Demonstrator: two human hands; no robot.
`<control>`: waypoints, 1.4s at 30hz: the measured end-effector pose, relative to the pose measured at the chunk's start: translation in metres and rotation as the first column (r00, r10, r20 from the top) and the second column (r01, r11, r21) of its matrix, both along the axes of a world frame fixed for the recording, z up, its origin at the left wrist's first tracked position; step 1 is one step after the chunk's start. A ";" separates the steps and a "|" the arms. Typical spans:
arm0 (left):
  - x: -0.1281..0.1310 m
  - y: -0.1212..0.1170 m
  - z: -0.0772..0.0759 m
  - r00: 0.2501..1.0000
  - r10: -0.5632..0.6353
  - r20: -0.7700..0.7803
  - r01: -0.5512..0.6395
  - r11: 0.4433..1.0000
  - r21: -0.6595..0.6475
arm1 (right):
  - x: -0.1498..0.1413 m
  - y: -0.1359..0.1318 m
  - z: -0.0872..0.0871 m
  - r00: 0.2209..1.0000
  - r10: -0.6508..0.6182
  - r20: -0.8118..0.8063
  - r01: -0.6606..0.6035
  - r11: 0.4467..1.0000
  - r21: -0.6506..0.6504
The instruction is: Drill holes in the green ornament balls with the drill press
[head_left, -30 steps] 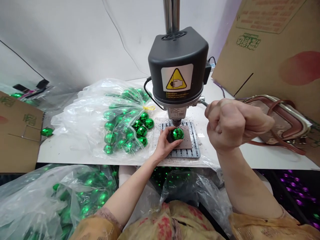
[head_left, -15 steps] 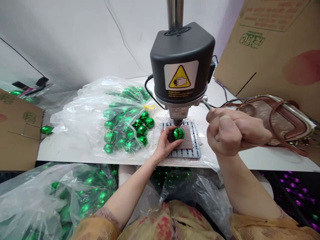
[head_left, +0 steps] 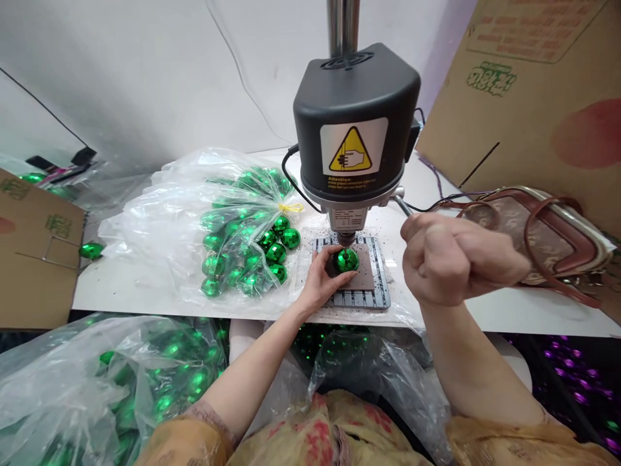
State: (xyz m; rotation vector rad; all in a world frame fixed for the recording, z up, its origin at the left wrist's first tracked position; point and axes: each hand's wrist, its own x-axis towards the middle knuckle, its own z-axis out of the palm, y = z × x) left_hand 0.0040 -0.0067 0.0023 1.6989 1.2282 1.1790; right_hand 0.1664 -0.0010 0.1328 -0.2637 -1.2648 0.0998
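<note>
Under the chuck of a black drill press (head_left: 356, 116), my left hand (head_left: 321, 278) grips a shiny green faceted ball (head_left: 347, 260) between thumb and fingers. The ball rests on a brown board (head_left: 363, 275) lying on the slotted metal base (head_left: 381, 298). The chuck (head_left: 346, 238) sits right above the ball; whether the bit touches it I cannot tell. At the right, my right hand (head_left: 456, 259) is closed in a fist around the drill press's feed lever (head_left: 402, 204), whose end the fingers hide.
Left of the base, a clear plastic bag (head_left: 155, 213) holds several green balls, with more (head_left: 276, 252) beside it. Cardboard boxes (head_left: 533, 129) flank the table, and a brown handbag (head_left: 557, 226) lies at right. Another bag of green balls (head_left: 160, 382) is below the table edge.
Almost nothing differs; the view has shifted very slightly. Both hands keep their grips, and the ball stays in place under the chuck.
</note>
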 end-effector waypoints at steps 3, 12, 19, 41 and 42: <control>0.003 -0.001 0.001 0.999 0.032 0.007 -0.032 0.999 0.016 | -0.004 -0.007 0.034 0.998 -0.018 -0.068 -0.005 0.949 -0.314; -0.030 -0.093 -0.011 0.955 0.259 -0.143 -0.177 0.888 0.425 | -0.015 0.013 0.064 0.981 0.019 -0.194 -0.050 0.987 -0.156; -0.049 -0.164 -0.083 0.973 0.061 -0.222 -0.133 0.936 -0.326 | -0.013 0.010 0.063 0.982 -0.008 -0.187 -0.032 0.978 -0.208; -0.055 -0.042 0.066 0.699 -0.423 -0.577 0.300 0.905 -0.301 | -0.010 0.014 0.056 0.983 0.022 -0.182 -0.055 0.982 -0.178; -0.062 -0.022 0.071 0.748 -0.177 -0.640 0.124 0.984 -0.128 | -0.011 0.012 0.057 0.981 -0.003 -0.196 -0.034 0.982 -0.188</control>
